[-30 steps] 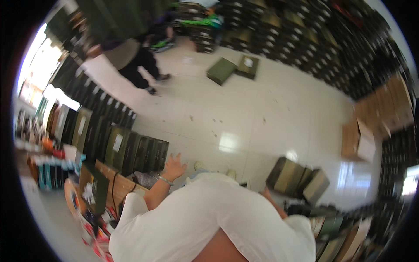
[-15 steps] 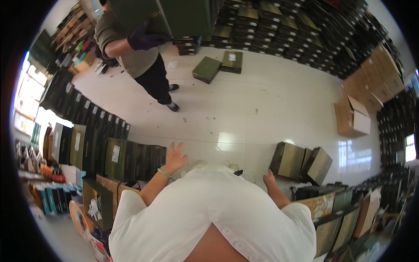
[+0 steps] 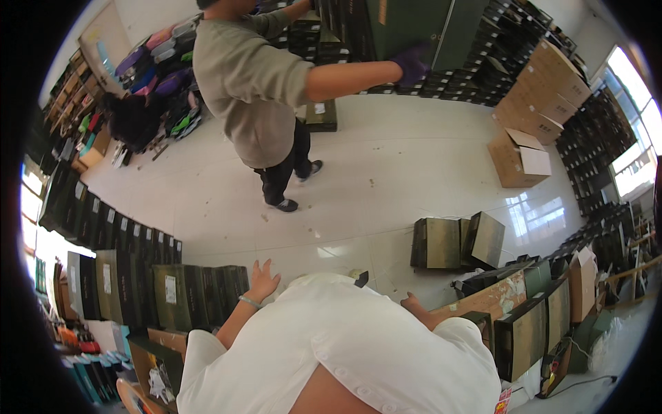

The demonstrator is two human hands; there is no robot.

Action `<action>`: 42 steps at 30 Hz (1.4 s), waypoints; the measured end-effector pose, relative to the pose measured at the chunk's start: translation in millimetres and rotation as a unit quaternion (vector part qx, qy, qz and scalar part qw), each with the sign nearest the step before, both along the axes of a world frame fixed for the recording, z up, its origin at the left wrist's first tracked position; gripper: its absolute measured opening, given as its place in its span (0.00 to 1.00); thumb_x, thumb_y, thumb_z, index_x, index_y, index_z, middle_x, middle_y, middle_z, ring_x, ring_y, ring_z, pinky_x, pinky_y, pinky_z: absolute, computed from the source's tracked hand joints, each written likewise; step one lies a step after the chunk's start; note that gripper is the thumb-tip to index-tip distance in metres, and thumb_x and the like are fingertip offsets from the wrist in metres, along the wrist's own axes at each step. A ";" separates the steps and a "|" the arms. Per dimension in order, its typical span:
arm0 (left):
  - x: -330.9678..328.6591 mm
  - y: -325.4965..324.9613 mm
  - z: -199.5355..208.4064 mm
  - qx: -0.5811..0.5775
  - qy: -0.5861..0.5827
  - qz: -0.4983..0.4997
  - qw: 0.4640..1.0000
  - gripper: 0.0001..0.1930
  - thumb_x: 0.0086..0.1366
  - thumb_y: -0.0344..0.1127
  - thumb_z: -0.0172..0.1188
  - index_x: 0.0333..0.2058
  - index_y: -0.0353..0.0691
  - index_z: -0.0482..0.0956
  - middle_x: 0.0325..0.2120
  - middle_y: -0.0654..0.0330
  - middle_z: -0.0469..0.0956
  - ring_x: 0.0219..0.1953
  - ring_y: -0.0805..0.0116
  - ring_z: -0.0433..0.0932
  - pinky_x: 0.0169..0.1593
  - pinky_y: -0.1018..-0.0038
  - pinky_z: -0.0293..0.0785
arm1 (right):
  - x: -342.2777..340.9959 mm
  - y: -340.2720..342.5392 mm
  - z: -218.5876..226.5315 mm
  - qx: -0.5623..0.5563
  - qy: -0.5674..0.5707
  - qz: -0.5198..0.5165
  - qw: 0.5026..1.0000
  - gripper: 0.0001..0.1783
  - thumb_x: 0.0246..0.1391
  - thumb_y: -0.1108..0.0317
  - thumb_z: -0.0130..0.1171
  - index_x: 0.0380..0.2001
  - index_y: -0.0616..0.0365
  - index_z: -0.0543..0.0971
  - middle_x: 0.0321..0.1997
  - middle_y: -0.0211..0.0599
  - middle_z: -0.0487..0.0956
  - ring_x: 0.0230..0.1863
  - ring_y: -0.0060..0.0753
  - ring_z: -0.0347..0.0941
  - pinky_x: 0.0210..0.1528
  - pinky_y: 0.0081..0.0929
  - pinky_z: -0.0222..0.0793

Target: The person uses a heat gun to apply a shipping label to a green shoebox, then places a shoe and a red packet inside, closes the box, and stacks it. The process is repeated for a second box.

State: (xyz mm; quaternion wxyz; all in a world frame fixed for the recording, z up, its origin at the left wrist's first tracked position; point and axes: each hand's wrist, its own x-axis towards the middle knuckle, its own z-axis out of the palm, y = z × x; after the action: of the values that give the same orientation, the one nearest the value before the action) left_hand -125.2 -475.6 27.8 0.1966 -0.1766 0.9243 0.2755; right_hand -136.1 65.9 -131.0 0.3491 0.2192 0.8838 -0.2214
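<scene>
My left hand hangs at my left side with its fingers spread, empty, a pale bracelet on the wrist. It is nearest a row of dark green boxes standing on edge. On my other side, my right hand shows only in part beside my white shirt. One finger stretches out and nothing shows in it; the rest is hidden. Ahead, a person in a grey-brown top holds large dark green boxes at chest height with a purple-gloved hand.
Green-gold boxes stand on the tiled floor to the right. An opened brown carton sits beyond, below stacked cartons. More boxes line my right side. Coloured bundles are heaped at the far left.
The person with the boxes has moved right and appears larger, and the purple glove has shifted right. My view has shifted. My hands stay low at my sides.
</scene>
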 end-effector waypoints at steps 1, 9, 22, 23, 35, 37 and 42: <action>-1.6 -0.1 -3.7 0.004 0.009 0.001 1.000 0.39 0.61 0.50 0.60 0.66 0.42 0.56 0.65 0.28 0.44 0.66 0.30 0.51 0.67 0.51 0.54 | 4.5 9.8 -5.3 0.019 -0.012 -0.011 1.000 0.35 0.51 0.64 0.54 0.65 0.55 0.64 0.62 0.54 0.71 0.64 0.51 0.66 0.65 0.36 0.63; 12.9 3.9 -26.5 0.027 0.010 0.034 0.999 0.40 0.60 0.49 0.62 0.65 0.38 0.57 0.64 0.26 0.44 0.66 0.28 0.49 0.66 0.49 0.55 | -34.5 -6.3 23.0 -0.020 0.013 -0.015 1.000 0.35 0.53 0.63 0.54 0.66 0.54 0.64 0.64 0.54 0.69 0.65 0.53 0.64 0.67 0.36 0.60; 10.0 4.4 -46.3 0.033 0.058 -0.004 0.998 0.40 0.60 0.51 0.62 0.64 0.36 0.59 0.63 0.23 0.46 0.66 0.28 0.48 0.67 0.49 0.54 | -39.4 -20.9 5.1 -0.054 0.035 0.035 0.997 0.35 0.52 0.61 0.55 0.65 0.53 0.66 0.64 0.53 0.69 0.64 0.52 0.66 0.66 0.37 0.62; 12.3 4.7 -51.0 0.030 0.066 -0.012 0.997 0.40 0.59 0.52 0.62 0.64 0.38 0.59 0.63 0.23 0.46 0.65 0.26 0.49 0.65 0.46 0.55 | -35.4 -17.2 7.1 -0.047 0.032 0.046 0.997 0.35 0.52 0.61 0.55 0.64 0.53 0.66 0.63 0.53 0.70 0.64 0.52 0.66 0.65 0.37 0.62; 18.6 5.4 -72.5 0.020 0.026 -0.028 0.999 0.40 0.59 0.51 0.63 0.65 0.39 0.58 0.64 0.26 0.46 0.65 0.28 0.53 0.65 0.51 0.59 | -20.5 0.7 12.8 -0.028 0.018 -0.012 0.999 0.32 0.52 0.64 0.53 0.63 0.55 0.69 0.60 0.55 0.73 0.61 0.55 0.68 0.64 0.38 0.63; 19.0 3.5 -74.2 0.015 0.027 -0.022 0.999 0.40 0.59 0.50 0.62 0.65 0.40 0.58 0.64 0.28 0.45 0.65 0.29 0.54 0.65 0.51 0.59 | -25.8 -3.9 14.6 -0.043 0.035 -0.008 0.998 0.32 0.52 0.64 0.52 0.63 0.54 0.68 0.59 0.56 0.73 0.61 0.56 0.68 0.64 0.40 0.63; 14.1 -1.8 -73.2 0.032 0.059 -0.017 0.998 0.38 0.59 0.49 0.62 0.65 0.40 0.59 0.65 0.29 0.46 0.66 0.30 0.52 0.66 0.53 0.57 | -37.0 -16.0 13.4 -0.037 0.066 0.036 0.996 0.34 0.52 0.63 0.52 0.65 0.52 0.66 0.59 0.56 0.73 0.61 0.57 0.68 0.64 0.40 0.63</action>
State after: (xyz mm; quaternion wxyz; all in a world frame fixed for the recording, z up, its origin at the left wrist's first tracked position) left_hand -111.1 -477.4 -45.4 0.1523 -0.1379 0.9278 0.3113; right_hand -173.1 49.9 -117.6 0.3052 0.1596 0.9035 -0.2551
